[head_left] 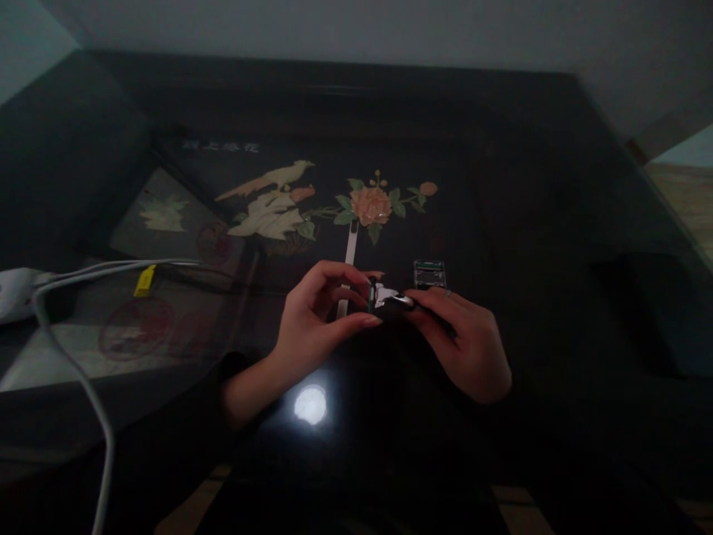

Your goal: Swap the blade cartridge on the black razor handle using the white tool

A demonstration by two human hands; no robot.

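Our left hand (pixel 312 316) and right hand (pixel 462 338) pinch a small black-and-silver razor head (pixel 390 301) above the dark counter (pixel 529 223), gripping evenly, we judge, to avoid slipping.

The room is dim. A big, dark, shiny table (pixel 535 223) fills most of the view. A bird (pixel 272 195) and a pink flower (pixel 370 205) are painted on it near 12 o'clock. A round light spot (pixel 310 405) shines at 6 o'clock. A white cable (pixel 83 379) runs at 8 o'clock. A pale wall (pixel 390 33) is at 12 o'clock.
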